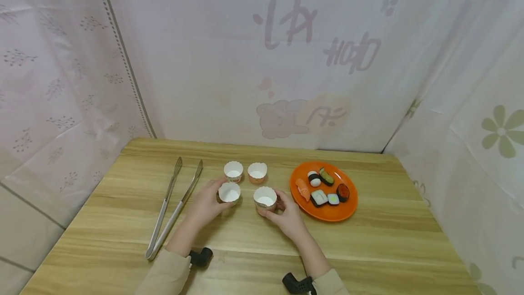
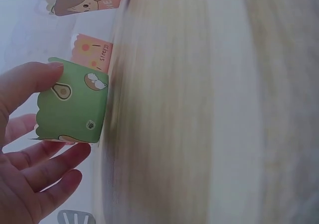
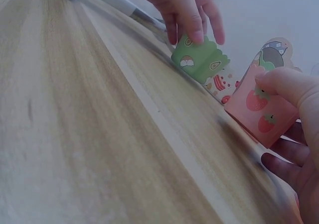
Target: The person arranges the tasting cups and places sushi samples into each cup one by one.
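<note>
My left hand (image 1: 206, 204) grips a green paper baking cup (image 2: 75, 102) with avocado prints, thumb on one side and fingers on the other. To the right of it, my right hand (image 1: 289, 218) holds a pink strawberry-print baking cup (image 3: 256, 104) between thumb and fingers. In the right wrist view that cup leans, with a dark shadow below its base. Both cups have scalloped rims and white insides. Just behind them stand two more baking cups, the left one (image 1: 233, 172) near my left fingertips and the right one (image 1: 257, 173) behind the pink cup.
Metal tongs (image 1: 163, 226) lie spread on the table left of my left hand. An orange plate (image 1: 345, 211) with several sushi pieces (image 1: 319, 198) sits right of my right hand. A printed curtain (image 1: 204, 81) hangs behind the wooden table (image 1: 389, 249).
</note>
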`<state>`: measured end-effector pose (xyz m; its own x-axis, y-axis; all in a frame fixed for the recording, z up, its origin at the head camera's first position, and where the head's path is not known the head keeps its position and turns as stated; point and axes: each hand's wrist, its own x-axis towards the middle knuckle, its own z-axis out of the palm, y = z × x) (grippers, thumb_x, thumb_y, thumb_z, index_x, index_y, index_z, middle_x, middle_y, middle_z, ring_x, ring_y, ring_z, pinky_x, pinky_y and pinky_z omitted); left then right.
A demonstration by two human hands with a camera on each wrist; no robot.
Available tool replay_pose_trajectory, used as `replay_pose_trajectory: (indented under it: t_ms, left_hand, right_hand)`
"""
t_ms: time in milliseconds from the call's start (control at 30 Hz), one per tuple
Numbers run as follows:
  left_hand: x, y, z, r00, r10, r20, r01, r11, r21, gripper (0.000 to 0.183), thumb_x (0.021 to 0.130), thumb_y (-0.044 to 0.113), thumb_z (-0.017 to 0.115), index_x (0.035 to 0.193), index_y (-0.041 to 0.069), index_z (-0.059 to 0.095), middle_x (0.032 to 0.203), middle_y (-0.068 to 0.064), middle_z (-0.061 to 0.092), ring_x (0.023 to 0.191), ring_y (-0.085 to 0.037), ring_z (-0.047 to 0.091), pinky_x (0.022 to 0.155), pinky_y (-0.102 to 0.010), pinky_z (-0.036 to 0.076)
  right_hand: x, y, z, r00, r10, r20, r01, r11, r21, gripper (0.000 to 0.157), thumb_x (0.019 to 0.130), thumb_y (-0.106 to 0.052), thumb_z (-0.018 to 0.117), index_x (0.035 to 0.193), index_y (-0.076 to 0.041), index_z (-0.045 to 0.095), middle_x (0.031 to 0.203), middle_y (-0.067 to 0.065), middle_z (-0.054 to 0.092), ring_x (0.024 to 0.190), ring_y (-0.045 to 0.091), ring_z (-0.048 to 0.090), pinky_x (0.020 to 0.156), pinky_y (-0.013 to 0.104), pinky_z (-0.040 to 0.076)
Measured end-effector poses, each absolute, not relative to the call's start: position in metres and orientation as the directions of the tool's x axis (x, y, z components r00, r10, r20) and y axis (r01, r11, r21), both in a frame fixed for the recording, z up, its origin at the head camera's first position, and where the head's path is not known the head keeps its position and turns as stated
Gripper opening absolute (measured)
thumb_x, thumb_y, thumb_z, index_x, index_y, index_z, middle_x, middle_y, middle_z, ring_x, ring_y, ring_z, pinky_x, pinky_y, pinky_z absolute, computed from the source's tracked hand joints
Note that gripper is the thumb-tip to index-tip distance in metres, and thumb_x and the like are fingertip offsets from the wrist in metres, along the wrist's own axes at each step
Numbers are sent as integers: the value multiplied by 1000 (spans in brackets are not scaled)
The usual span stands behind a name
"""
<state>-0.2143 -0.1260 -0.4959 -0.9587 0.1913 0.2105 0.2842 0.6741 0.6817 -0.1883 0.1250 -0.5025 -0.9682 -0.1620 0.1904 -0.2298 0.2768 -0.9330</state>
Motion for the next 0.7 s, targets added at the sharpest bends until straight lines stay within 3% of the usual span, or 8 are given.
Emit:
replay_pose_trajectory:
  t_ms: [233, 700]
  left_hand:
    - [-214, -125, -495, -961, 202, 187, 275, 674, 685, 74, 68, 26, 80, 131, 12, 45, 115, -10, 53, 100, -27, 54, 80, -43, 45]
    - [-218, -124, -497, -967, 205, 150, 250, 674, 695, 71, 69, 28, 78, 131, 14, 45, 112, -9, 54, 97, -25, 53, 80, -42, 43]
  right_hand:
    - [-185, 125, -498, -968, -169, 185, -227, 275, -934, 61, 72, -7, 75, 125, 0, 46, 118, 18, 53, 103, 36, 53, 85, 46, 42]
    - [-186, 124, -499, -964, -174, 199, -243, 282, -928, 61, 72, -7, 75, 125, -1, 47, 116, 16, 54, 100, 33, 55, 83, 44, 44]
